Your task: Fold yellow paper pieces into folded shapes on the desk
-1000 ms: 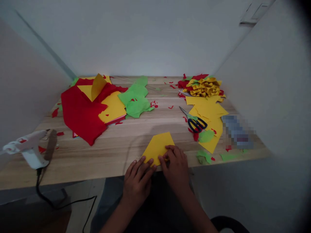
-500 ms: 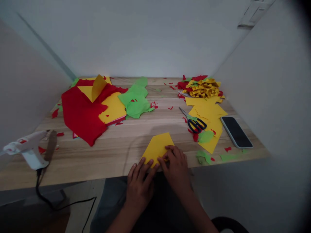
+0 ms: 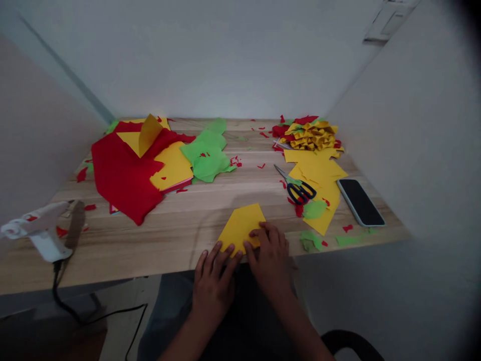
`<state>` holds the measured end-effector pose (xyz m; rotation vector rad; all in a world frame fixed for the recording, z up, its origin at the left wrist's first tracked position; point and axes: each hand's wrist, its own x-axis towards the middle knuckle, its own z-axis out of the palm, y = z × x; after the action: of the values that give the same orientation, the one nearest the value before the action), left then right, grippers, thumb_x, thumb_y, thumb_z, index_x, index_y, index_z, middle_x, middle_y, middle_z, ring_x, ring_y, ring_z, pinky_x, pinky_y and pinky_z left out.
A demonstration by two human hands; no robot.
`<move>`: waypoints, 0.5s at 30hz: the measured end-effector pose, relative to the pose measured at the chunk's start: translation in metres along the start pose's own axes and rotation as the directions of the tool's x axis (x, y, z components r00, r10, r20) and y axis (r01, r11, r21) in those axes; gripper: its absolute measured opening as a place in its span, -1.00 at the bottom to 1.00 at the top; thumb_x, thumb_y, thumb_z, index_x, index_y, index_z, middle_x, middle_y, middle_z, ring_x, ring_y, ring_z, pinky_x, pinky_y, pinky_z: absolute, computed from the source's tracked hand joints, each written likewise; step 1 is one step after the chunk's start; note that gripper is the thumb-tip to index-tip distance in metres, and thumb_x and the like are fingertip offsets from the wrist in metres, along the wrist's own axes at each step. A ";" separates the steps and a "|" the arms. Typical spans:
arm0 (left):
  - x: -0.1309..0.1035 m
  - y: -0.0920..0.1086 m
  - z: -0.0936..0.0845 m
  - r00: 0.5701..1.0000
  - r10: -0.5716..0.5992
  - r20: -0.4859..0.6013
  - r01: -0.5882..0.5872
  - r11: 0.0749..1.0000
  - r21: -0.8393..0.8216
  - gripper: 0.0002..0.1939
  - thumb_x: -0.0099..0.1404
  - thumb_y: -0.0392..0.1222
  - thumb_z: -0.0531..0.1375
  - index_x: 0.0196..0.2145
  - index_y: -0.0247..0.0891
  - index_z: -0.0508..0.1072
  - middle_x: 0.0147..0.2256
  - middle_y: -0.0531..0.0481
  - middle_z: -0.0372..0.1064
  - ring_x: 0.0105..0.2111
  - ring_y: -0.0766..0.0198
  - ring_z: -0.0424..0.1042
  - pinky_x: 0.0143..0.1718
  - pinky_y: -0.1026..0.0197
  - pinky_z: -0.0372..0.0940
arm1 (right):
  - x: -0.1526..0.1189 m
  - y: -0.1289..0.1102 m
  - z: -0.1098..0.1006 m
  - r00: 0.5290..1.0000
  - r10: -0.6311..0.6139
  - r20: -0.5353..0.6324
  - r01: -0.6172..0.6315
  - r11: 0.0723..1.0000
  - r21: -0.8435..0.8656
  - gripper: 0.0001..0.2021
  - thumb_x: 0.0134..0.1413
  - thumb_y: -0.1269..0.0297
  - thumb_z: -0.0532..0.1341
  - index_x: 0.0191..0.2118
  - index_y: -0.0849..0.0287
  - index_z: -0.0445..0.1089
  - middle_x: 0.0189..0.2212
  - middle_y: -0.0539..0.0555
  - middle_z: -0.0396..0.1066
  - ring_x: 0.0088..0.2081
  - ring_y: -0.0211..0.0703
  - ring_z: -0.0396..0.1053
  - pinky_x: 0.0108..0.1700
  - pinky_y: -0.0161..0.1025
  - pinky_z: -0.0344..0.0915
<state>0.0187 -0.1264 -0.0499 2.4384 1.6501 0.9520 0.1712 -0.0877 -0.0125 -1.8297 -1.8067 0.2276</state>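
Observation:
A yellow paper piece with angled corners lies at the table's front edge. My left hand rests with spread fingertips on its lower left edge. My right hand touches its lower right side, fingers bent and apart, thumb near the bottom edge. Both hands press the paper rather than grip it. Dark-handled scissors lie to the right, partly over yellow sheets. Behind them is a pile of folded yellow pieces.
Red sheets, a yellow sheet and green paper lie at the left and middle back. A white glue gun stands far left, its cord hanging down. A phone lies far right. Scraps are scattered about.
The fingers of my right hand have shifted and uncurled slightly over the paper's right side. The whole view has moved a little, so everything appears slightly further left.

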 end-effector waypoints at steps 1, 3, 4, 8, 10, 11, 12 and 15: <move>0.000 0.000 0.000 1.000 0.000 0.002 0.000 1.000 -0.003 -0.57 0.26 -0.34 0.13 0.06 -0.05 0.42 0.04 0.00 0.42 0.17 0.06 0.23 0.23 -0.05 -0.06 | 0.000 0.000 0.000 1.000 -0.004 -0.002 0.004 1.000 -0.004 -0.86 0.12 0.25 0.20 -0.20 0.14 0.38 -0.04 0.21 0.32 0.03 0.10 0.22 0.02 0.02 0.13; 0.000 0.000 -0.001 1.000 0.000 0.000 0.000 1.000 0.001 -0.57 0.25 -0.34 0.13 0.06 -0.05 0.42 0.04 0.00 0.43 0.16 0.06 0.23 0.22 -0.06 -0.05 | 0.000 -0.001 0.000 1.000 -0.005 -0.002 0.005 1.000 -0.013 -0.87 0.13 0.24 0.19 -0.22 0.14 0.38 -0.05 0.22 0.33 0.02 0.10 0.23 0.02 0.03 0.14; 0.001 -0.001 -0.002 1.000 0.004 0.000 -0.004 1.000 0.011 -0.57 0.25 -0.35 0.13 0.06 -0.05 0.42 0.03 0.00 0.43 0.16 0.06 0.24 0.22 -0.06 -0.04 | 0.000 -0.001 0.000 1.000 -0.001 0.002 0.002 1.000 -0.016 -0.87 0.13 0.24 0.19 -0.22 0.14 0.39 -0.05 0.22 0.33 0.01 0.11 0.23 0.01 0.03 0.14; 0.002 -0.002 -0.004 0.998 0.044 0.040 -0.047 0.996 0.077 -0.54 0.25 -0.37 0.13 0.07 -0.03 0.41 0.03 -0.01 0.43 0.16 0.06 0.24 0.21 -0.05 -0.02 | 0.000 -0.003 -0.001 1.000 0.021 0.013 -0.021 1.000 -0.023 -0.87 0.13 0.25 0.19 -0.21 0.12 0.39 -0.03 0.22 0.32 0.01 0.12 0.24 0.00 0.04 0.15; 0.002 -0.001 -0.004 0.998 0.041 0.054 -0.046 0.995 0.091 -0.51 0.25 -0.36 0.13 0.10 0.00 0.39 0.04 0.00 0.42 0.16 0.04 0.23 0.20 -0.05 -0.02 | 0.002 -0.004 -0.001 1.000 0.023 0.010 -0.022 1.000 -0.020 -0.87 0.12 0.25 0.19 -0.22 0.13 0.40 -0.03 0.22 0.33 0.00 0.12 0.25 -0.01 0.05 0.16; 0.002 -0.001 -0.004 0.998 0.033 0.055 -0.038 0.995 0.093 -0.51 0.24 -0.35 0.14 0.11 0.01 0.38 0.04 0.00 0.42 0.16 0.04 0.22 0.21 -0.05 -0.03 | 0.002 -0.003 -0.001 1.000 0.022 0.010 -0.022 1.000 -0.018 -0.87 0.13 0.25 0.19 -0.22 0.13 0.40 -0.04 0.23 0.33 0.00 0.12 0.25 -0.01 0.05 0.16; 0.002 -0.001 -0.003 0.998 0.024 0.049 -0.029 0.995 0.091 -0.50 0.24 -0.34 0.14 0.11 0.02 0.37 0.04 0.00 0.41 0.16 0.04 0.22 0.21 -0.06 -0.03 | 0.002 -0.003 -0.001 1.000 0.020 0.008 -0.020 1.000 -0.015 -0.87 0.13 0.25 0.18 -0.22 0.13 0.40 -0.03 0.23 0.34 0.00 0.13 0.26 -0.01 0.05 0.16; 0.001 0.000 -0.001 0.999 0.002 0.038 -0.006 0.996 0.089 -0.53 0.24 -0.33 0.14 0.09 -0.01 0.39 0.04 -0.01 0.42 0.16 0.04 0.23 0.22 -0.07 -0.05 | -0.004 -0.003 -0.003 0.999 -0.032 -0.020 0.032 0.999 -0.014 -0.80 0.17 0.26 0.15 -0.11 0.14 0.40 0.04 0.23 0.33 0.06 0.12 0.24 0.04 0.06 0.14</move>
<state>0.0187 -0.1264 -0.0487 2.5002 1.7116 0.8454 0.1694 -0.0921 -0.0098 -1.8047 -1.8263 0.1847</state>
